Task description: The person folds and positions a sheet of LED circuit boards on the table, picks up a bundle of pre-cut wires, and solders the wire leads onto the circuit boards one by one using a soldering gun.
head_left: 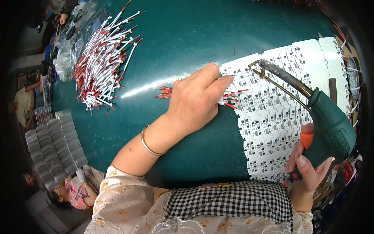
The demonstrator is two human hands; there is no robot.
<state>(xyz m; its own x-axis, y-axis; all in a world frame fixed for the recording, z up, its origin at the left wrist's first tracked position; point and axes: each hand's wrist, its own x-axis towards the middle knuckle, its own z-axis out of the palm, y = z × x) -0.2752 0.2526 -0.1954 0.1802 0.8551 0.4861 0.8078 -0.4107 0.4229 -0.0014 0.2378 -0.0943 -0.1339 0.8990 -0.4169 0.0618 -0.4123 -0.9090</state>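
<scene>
My left hand (194, 93) is closed round a small bundle of red and white wires (165, 93). Wire ends stick out on both sides of the fist, and those on the right lie over the near-left edge of the white circuit boards (265, 128). My right hand (306, 169) grips a green soldering gun (331, 123) by its handle, one finger at the orange trigger. The gun's long metal tip points up and left, above the boards' far-left part. Whether it touches a board I cannot tell. Small dark components sit in rows on the boards.
A large heap of red and white wires (103, 66) lies at the left on the green table (183, 39). Clear plastic bags (68, 58) are behind it. Stacked grey-white trays or parts (56, 148) stand at the left, near other people. Cables and a roll border the right side.
</scene>
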